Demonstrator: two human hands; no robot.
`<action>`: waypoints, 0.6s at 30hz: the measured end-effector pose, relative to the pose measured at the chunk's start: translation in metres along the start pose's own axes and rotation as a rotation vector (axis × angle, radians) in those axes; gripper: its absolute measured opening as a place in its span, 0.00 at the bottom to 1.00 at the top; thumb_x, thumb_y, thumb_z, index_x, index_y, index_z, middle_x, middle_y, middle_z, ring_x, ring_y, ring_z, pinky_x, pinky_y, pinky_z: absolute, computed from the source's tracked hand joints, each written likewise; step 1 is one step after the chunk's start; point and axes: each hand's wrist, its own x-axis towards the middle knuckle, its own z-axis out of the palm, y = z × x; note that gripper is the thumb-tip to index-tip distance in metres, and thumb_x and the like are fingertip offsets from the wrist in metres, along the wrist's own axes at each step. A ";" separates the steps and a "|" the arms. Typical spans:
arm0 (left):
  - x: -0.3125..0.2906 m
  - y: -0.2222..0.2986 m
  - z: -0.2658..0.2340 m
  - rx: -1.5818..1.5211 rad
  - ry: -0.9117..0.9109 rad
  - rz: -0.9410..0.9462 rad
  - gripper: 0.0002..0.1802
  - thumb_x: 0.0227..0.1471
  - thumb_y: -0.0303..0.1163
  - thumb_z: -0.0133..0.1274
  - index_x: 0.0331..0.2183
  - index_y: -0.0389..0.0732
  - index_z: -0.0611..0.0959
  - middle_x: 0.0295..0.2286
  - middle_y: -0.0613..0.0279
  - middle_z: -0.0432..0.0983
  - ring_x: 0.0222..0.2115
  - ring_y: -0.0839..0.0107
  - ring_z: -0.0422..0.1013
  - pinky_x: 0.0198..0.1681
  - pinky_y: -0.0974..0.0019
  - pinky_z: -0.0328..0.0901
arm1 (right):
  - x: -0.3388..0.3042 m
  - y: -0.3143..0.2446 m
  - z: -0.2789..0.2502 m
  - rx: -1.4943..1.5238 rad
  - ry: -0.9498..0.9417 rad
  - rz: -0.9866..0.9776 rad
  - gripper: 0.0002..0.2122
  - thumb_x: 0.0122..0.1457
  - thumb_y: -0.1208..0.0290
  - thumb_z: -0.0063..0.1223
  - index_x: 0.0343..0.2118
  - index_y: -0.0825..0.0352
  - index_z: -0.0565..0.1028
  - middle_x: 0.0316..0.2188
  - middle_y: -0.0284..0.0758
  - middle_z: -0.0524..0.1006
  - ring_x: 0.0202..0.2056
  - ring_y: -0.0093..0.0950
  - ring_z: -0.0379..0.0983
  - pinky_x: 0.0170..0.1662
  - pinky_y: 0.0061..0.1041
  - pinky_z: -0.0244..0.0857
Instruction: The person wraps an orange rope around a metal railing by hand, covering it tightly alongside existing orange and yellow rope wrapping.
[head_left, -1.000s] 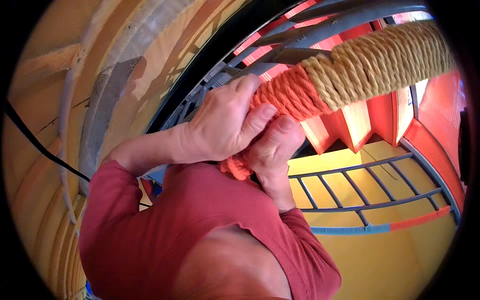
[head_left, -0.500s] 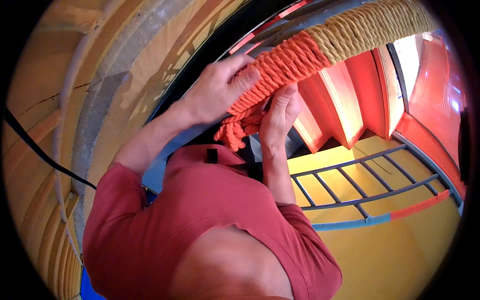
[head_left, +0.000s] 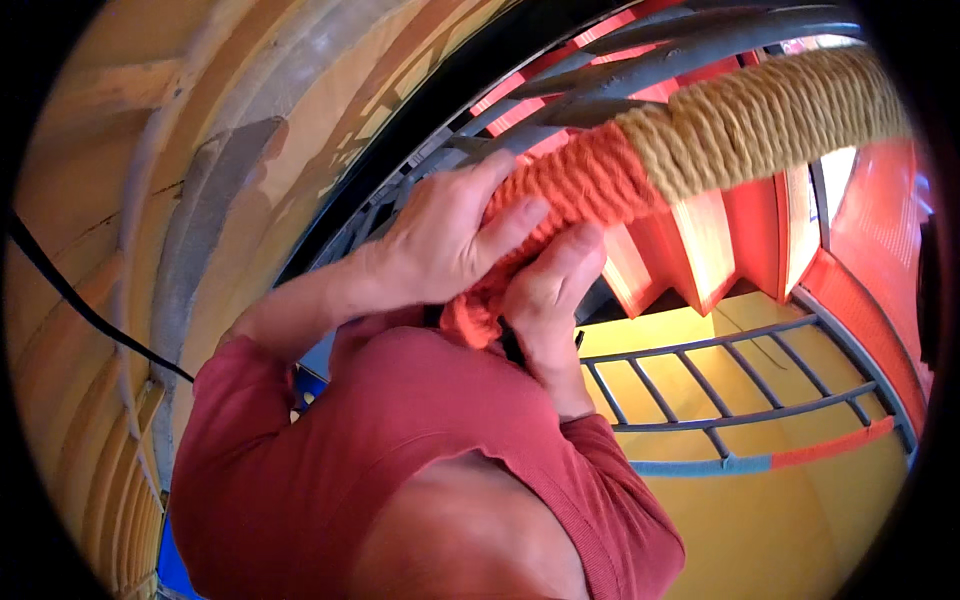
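A thick rail runs from the middle of the view up to the far right, tightly wound with tan rope and, nearer me, with orange rope. My left hand is closed round the orange winding from the left, its thumb lying across the top. Close beside it, my right hand grips the winding's lower right side, thumb pointing up along it. Below and between both hands hangs a bunched orange rope end. The fingertips of both hands are hidden behind the rope.
Grey metal bars and red stair steps lie beyond the rail. Lower right is a grey railing, partly wrapped in blue and red, over a yellow surface. A ribbed yellowish wall with a black cable curves along the left.
The wrapped rail and both hands sit lower in view. My right hand has come closer to my left, and its thumb now lies nearer the left thumb.
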 end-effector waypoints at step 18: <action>-0.006 -0.029 0.005 0.177 0.379 0.138 0.34 0.56 0.60 0.48 0.39 0.32 0.78 0.30 0.55 0.76 0.32 0.67 0.73 0.38 0.65 0.67 | -0.030 0.017 -0.068 -0.278 -0.648 0.451 0.18 0.50 0.58 0.63 0.30 0.73 0.78 0.19 0.37 0.78 0.23 0.20 0.73 0.28 0.27 0.67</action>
